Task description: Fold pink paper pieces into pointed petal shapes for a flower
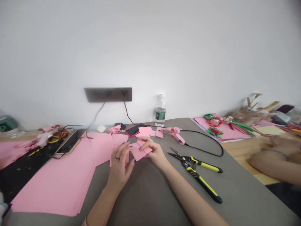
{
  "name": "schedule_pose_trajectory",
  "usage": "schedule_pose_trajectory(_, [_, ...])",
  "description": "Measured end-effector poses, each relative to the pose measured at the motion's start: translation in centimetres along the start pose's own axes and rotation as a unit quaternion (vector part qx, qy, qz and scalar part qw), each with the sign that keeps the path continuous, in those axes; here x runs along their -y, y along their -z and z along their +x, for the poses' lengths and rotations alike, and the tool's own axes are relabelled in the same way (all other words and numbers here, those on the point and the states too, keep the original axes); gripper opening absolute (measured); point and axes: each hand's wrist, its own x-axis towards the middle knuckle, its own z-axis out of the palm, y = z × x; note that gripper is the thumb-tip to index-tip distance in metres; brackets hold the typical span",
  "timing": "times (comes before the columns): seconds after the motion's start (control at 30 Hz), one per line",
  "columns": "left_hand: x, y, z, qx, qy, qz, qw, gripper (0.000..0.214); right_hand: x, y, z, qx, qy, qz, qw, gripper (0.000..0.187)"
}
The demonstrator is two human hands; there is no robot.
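Head: our right hand [155,153] pinches pink paper square [138,153].
Corner toward us, long axis unclear; can't tell left hand [120,160] grip.

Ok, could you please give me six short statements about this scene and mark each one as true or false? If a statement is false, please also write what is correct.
1. The right hand holds a small piece of pink paper. True.
2. Yellow-and-black pliers lie to the right of the right hand. True.
3. The handles are pressed together. False: the handles are spread apart.
4. A bottle is left of the pink glue gun. True.
5. That bottle lies on its side. False: it stands upright.
6. No ring is worn. False: the left hand wears a ring.
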Motion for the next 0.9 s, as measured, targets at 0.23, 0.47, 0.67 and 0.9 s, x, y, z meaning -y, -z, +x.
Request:
schedule_pose_trajectory(0.23, [0.7, 0.5, 1.9, 0.009, 0.093, -0.154, 0.984, 0.042, 0.7, 0.1, -0.7, 0.102, 0.055, 0.016, 0.993, 0.02])
schedule_pose_trajectory(0.47, [1.3, 0.4, 8.9, 0.209, 0.228, -0.412, 0.857, 0.03, 1.8, 1.4, 2.4, 0.145, 0.032, 0.044, 0.988, 0.019])
schedule_pose_trajectory(0.67, [3.8, -1.6, 10.4, 0.068, 0.284, -0.391, 0.873, 0.021, 0.1, 0.7, 5.9, 0.003, -0.003, 0.117, 0.993, 0.033])
schedule_pose_trajectory(0.9, [5.7, -2.8, 8.9, 0.002, 0.313, -0.358, 0.88, 0.022, -2.8, 0.4, 7.4, 0.038, 0.022, 0.021, 0.999, 0.043])
